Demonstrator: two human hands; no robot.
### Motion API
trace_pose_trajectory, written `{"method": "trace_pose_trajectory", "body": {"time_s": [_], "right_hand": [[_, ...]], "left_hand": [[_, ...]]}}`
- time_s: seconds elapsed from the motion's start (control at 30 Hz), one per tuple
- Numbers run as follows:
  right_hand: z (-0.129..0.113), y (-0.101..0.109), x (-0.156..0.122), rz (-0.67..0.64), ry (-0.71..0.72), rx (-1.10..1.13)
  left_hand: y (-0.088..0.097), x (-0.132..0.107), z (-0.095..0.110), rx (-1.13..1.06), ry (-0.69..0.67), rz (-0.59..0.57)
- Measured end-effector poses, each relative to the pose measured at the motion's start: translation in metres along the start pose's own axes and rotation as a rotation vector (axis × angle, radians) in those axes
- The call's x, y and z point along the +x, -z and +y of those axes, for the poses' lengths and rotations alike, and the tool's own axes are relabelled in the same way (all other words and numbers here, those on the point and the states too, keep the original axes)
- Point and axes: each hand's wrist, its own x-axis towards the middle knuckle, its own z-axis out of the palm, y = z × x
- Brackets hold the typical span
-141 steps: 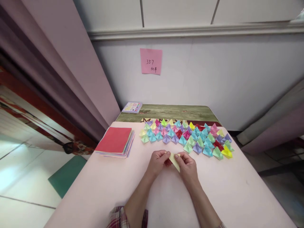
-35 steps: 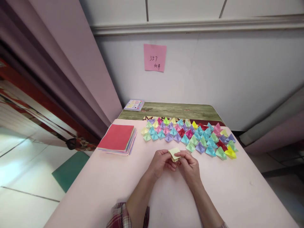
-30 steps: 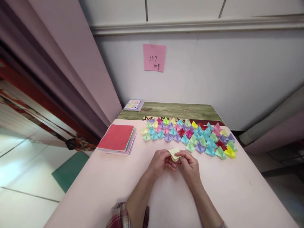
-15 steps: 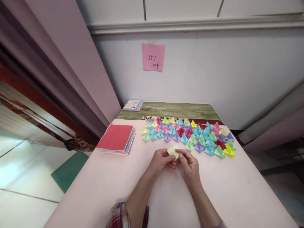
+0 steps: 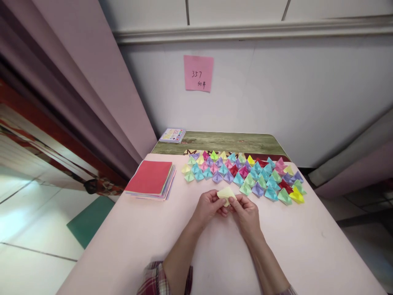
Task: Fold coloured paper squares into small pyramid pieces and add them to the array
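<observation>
A small folded piece of pale yellow paper (image 5: 226,193) is held up between both hands, above the pink tabletop (image 5: 221,250). My left hand (image 5: 208,208) is closed on its left side, the thumb on the near face. On its right side my right hand (image 5: 246,212) pinches it with thumb and fingers. Parts of the fingers behind the paper are hidden. Just beyond the hands, folded paper boats (image 5: 240,177) in several colours stand in close rows.
Left of the hands lies a stack of coloured paper (image 5: 150,178), red sheet on top. A small packet (image 5: 172,135) rests at the far left corner on the wood-patterned surface (image 5: 233,141). A pink note (image 5: 198,73) is stuck on the wall. Green sheet (image 5: 90,221) lies on the floor.
The right thumb and fingers have shifted down along the paper, leaving more of its upper face showing. Both hands still hold it in nearly the same place.
</observation>
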Motion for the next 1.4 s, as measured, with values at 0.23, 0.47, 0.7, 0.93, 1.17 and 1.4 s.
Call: {"method": "trace_pose_trajectory", "body": {"time_s": [0.23, 0.47, 0.7, 0.93, 1.17, 1.4], "right_hand": [[-0.002, -0.005, -0.001, 0.077, -0.047, 0.020], [0.000, -0.009, -0.002, 0.096, -0.111, 0.232], [-0.010, -0.009, -0.002, -0.001, 0.011, 0.214], [-0.008, -0.009, -0.004, 0.047, 0.015, 0.126], [-0.001, -0.009, 0.000, 0.076, -0.040, 0.186], [-0.003, -0.005, -0.001, -0.012, -0.011, 0.002]], "left_hand": [[0.006, 0.002, -0.001, 0.094, -0.105, 0.045], [0.002, 0.001, -0.001, 0.014, -0.111, 0.090], [-0.005, -0.003, 0.008, -0.056, -0.131, 0.134], [-0.004, -0.003, 0.005, 0.051, -0.155, 0.175], [-0.003, 0.001, -0.003, -0.011, -0.141, 0.167], [0.001, 0.001, -0.001, 0.069, -0.075, 0.076]]}}
